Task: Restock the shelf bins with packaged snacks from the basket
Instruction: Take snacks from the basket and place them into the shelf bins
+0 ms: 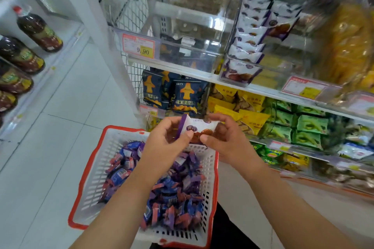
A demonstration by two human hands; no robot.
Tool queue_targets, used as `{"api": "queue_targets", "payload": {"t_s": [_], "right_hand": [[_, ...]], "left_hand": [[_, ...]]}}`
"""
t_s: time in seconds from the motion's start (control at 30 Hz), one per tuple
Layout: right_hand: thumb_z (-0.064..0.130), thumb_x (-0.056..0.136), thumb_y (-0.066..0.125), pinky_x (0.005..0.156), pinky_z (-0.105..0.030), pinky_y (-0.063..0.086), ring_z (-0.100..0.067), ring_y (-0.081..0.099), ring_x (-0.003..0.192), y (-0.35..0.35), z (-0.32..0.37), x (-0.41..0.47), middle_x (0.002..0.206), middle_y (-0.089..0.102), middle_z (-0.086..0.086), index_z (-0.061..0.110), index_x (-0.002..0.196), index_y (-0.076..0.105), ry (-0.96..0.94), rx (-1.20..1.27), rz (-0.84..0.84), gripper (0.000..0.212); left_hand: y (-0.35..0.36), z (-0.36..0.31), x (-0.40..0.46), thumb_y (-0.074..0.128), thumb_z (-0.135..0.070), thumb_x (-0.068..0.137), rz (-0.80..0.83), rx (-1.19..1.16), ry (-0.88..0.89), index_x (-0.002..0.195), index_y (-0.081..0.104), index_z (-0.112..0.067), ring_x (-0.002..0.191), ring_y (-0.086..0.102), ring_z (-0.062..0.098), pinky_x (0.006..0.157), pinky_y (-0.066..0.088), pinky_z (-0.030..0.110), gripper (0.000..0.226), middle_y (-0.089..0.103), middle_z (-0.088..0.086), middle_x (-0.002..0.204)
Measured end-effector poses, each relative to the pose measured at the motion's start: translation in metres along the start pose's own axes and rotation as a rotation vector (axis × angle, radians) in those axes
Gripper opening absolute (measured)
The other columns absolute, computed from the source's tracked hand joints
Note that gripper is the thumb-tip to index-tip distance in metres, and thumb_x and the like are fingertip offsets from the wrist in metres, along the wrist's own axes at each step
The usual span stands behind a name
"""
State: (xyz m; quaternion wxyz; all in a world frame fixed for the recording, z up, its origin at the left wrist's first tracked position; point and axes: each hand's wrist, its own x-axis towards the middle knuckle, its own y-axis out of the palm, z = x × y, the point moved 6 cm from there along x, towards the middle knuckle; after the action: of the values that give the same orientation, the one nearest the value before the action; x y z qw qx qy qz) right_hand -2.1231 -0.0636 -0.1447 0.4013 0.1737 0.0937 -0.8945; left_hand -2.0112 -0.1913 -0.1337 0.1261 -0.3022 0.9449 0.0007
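Note:
A small white-and-purple snack packet (199, 128) is held between both hands above the basket. My left hand (169, 139) pinches its left end and my right hand (223, 137) pinches its right end. Below them a white basket with a red rim (89, 170) holds several purple and blue snack packets (162, 186). On the shelf at upper right a clear bin (240, 76) carries a row of matching white-and-purple packets (251, 32) standing on edge.
An almost bare clear bin (188, 54) with a 9.90 price tag (139, 46) stands left of the filled one. Lower shelves carry dark blue, yellow and green snack bags. Large dark bottles (38, 30) line a shelf at left. The floor is white tile.

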Motion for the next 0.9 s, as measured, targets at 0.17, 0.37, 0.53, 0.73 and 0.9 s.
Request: {"api": "queue_targets", "payload": {"t_s": [0.17,0.37,0.53,0.73,0.9], "right_hand": [[0.018,0.078,0.08,0.056,-0.018,0.043,0.003,0.048,0.056,-0.049,0.051,-0.015,0.063,0.056,0.025,0.028,0.111,0.055,-0.157,-0.175,-0.12,0.043],[0.036,0.073,0.081,0.066,-0.043,0.052,-0.031,0.061,0.078,-0.11,0.115,-0.011,0.087,0.063,-0.011,0.05,0.096,0.055,-0.322,-0.245,-0.351,0.037],[0.014,0.085,0.073,0.057,-0.018,0.047,-0.005,0.06,0.071,-0.162,0.158,0.024,0.085,0.058,0.006,0.019,0.112,0.047,-0.371,-0.282,-0.494,0.038],[0.021,0.084,0.076,0.066,-0.014,0.053,-0.014,0.06,0.091,-0.194,0.184,0.091,0.111,0.058,-0.004,0.011,0.126,0.047,-0.321,-0.494,-0.585,0.052],[0.019,0.085,0.075,0.064,-0.015,0.051,-0.014,0.059,0.092,-0.212,0.173,0.129,0.112,0.056,-0.005,0.009,0.128,0.041,-0.162,-0.531,-0.602,0.056]], "left_hand": [[0.036,-0.054,0.014,0.07,-0.02,0.089,0.048,0.074,0.174,0.105,0.063,-0.033,0.089,0.066,0.004,0.08,0.055,0.024,0.022,0.07,-0.016,0.096],[0.076,-0.123,0.038,0.053,-0.039,0.098,-0.014,0.345,0.608,0.131,0.052,-0.024,0.127,0.047,0.001,0.103,0.034,0.015,0.035,0.052,-0.012,0.135],[0.098,-0.119,0.087,0.046,-0.044,0.094,-0.121,0.71,0.687,0.14,0.045,-0.023,0.147,0.022,0.031,0.116,0.024,0.053,0.05,0.03,0.003,0.158],[0.102,-0.108,0.099,0.048,-0.04,0.091,-0.218,0.776,0.706,0.142,0.045,-0.02,0.144,0.03,0.026,0.12,0.005,0.035,0.055,0.039,0.0,0.154],[0.101,-0.107,0.099,0.043,-0.046,0.095,-0.214,0.821,0.726,0.146,0.04,-0.019,0.147,0.024,0.022,0.121,-0.004,0.027,0.059,0.033,-0.001,0.158]]}}
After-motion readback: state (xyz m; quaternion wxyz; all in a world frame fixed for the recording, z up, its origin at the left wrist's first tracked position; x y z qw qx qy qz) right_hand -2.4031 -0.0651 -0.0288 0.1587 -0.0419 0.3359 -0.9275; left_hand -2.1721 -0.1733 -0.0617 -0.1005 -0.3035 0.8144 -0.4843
